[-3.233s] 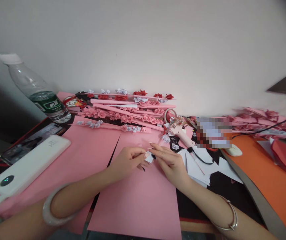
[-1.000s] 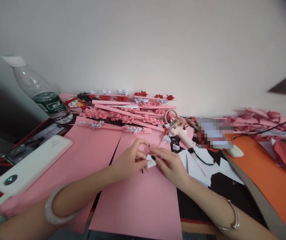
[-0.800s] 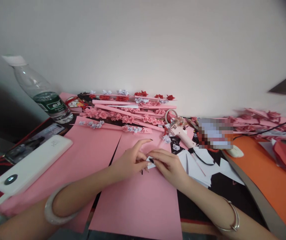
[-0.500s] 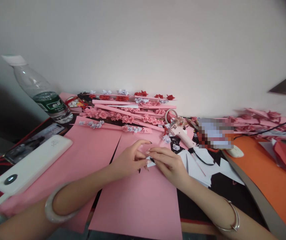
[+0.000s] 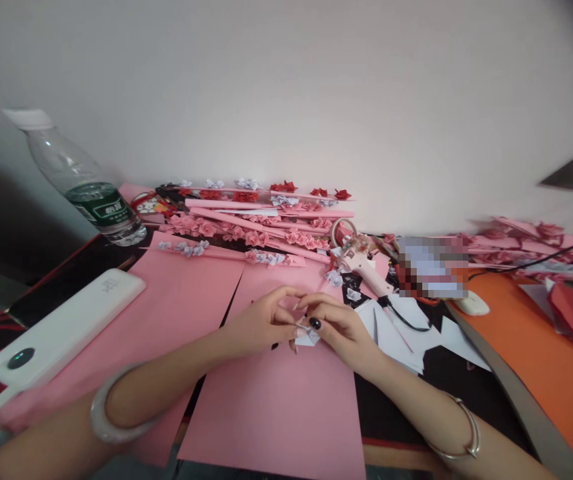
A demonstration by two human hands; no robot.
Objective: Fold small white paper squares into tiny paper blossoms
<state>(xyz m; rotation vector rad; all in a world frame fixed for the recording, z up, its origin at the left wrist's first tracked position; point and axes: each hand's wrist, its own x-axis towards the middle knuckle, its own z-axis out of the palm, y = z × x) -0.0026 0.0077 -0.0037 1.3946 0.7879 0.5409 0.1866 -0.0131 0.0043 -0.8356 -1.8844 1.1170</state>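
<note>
A small folded piece of white paper [image 5: 307,339] is pinched between both hands, above a pink paper sheet [image 5: 276,413]. My left hand [image 5: 261,323] grips its left side with thumb and fingers. My right hand [image 5: 339,328] holds the other side, its dark-nailed thumb on top. The fingers cover part of the paper, so its full shape is hidden. Right of my right hand lie cut white paper pieces [image 5: 406,350]. Beyond the hands are a pale pink glue gun [image 5: 366,267] and a pink paper strip with small white paper flowers [image 5: 191,249].
Pink rolled stems with paper flowers [image 5: 246,233] line the wall. To the left stand a water bottle [image 5: 99,203] and a white power bank [image 5: 66,327] with a cable. A white mouse [image 5: 471,304] and orange paper [image 5: 541,353] are on the right.
The white paper has shifted slightly down and more of it shows. My right thumb has moved onto its top, and the fingers of both hands are more bent. The dark phone's screen has gone dark.
</note>
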